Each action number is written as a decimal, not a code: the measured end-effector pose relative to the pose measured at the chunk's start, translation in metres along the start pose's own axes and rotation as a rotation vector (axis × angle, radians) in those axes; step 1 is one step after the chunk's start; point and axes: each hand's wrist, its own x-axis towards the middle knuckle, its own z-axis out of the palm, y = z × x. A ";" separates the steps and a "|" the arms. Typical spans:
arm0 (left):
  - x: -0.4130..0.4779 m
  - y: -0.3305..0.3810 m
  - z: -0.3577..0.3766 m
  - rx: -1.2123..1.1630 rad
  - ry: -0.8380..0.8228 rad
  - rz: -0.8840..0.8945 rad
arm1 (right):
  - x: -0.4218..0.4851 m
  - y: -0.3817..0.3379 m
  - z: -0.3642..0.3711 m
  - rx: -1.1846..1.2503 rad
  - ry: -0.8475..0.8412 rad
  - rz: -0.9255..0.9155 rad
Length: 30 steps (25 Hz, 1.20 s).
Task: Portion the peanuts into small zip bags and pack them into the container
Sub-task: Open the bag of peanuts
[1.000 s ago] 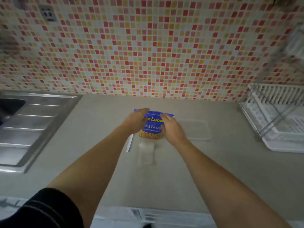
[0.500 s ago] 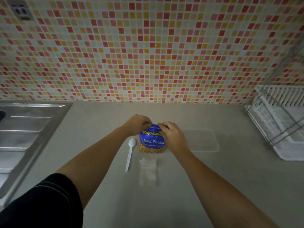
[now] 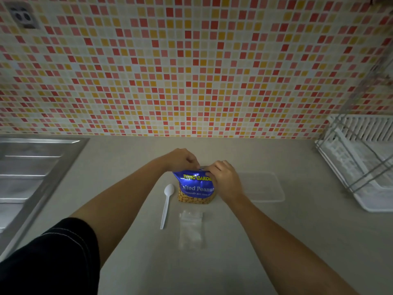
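Blue glossy foil of the peanut bag [image 3: 195, 188] is standing on the matte table [image 3: 127, 167], its crumpled top being pinched by the curled fingers [image 3: 191, 163] of the left hand [image 3: 180, 159] and right hand [image 3: 225, 182]. Below the fingers, flat clear zip bags [image 3: 191, 228] are lying; a white plastic spoon [image 3: 168, 201] is lying leftward, a clear rectangular container [image 3: 263, 186] rightward.

Left hand [image 3: 182, 159] and right hand [image 3: 225, 179] pinch the top of the peanut bag [image 3: 195, 188] standing on the counter [image 3: 297, 241].
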 end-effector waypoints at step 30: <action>0.015 0.011 -0.005 0.254 0.327 0.164 | 0.017 0.001 -0.042 0.300 -0.458 -0.017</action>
